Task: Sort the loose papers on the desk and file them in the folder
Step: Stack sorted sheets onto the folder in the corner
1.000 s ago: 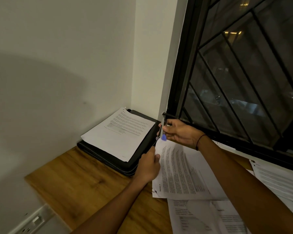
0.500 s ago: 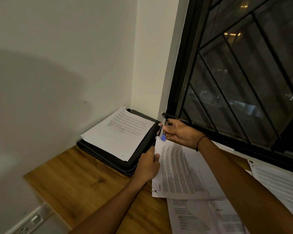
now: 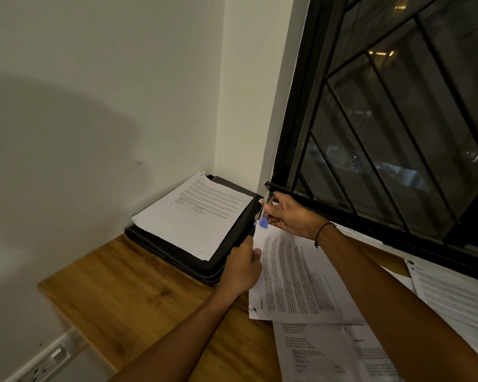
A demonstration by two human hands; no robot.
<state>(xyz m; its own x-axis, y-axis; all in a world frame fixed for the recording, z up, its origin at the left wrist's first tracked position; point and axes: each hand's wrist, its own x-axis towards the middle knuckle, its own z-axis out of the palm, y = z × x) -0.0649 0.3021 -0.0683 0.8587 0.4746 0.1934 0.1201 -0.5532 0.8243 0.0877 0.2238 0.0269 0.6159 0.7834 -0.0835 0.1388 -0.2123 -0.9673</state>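
Note:
A black zip folder (image 3: pixel 177 260) lies in the desk's far corner with a printed stack of sheets (image 3: pixel 196 213) on top of it. Just right of it, a set of printed papers (image 3: pixel 295 277) lies partly lifted over other sheets. My left hand (image 3: pixel 243 268) pinches the left edge of this set near its top corner. My right hand (image 3: pixel 290 216) grips a small metal tool with a blue end (image 3: pixel 265 213), possibly a stapler, and its jaws close over that corner.
More loose printed papers lie at the bottom (image 3: pixel 329 354) and along the right (image 3: pixel 453 293) of the wooden desk (image 3: pixel 127 293). A barred black window (image 3: pixel 384 119) runs close behind my right hand. A wall socket (image 3: pixel 47 365) sits below the desk's left edge.

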